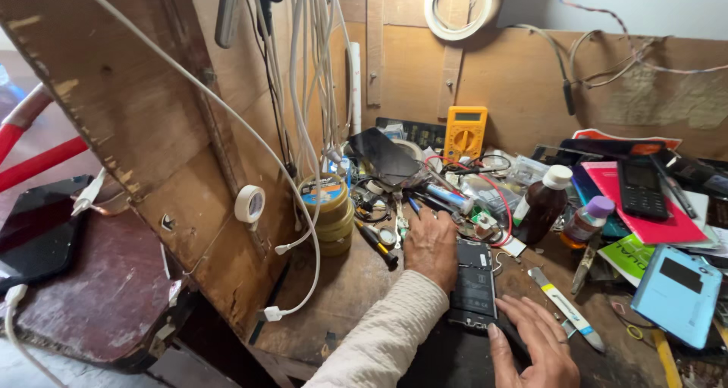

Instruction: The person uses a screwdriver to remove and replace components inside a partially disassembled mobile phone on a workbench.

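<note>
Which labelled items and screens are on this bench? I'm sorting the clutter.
Multimeter: against the back board, yellow, grey screen.
Brown bottle: centre right, white cap, white label.
Keypad phone: on a pink booklet, black, dark screen.
Opened phone: between left hand and right hand, black labelled battery.

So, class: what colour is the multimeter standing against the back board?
Yellow-orange multimeter with a dark dial; the head view shows it.

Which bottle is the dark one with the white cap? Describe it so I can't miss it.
Start at the yellow multimeter leaning against the back board, then look down and right. The dark brown bottle stands upright there; the shorter bottle beside it has a purple cap.
</note>
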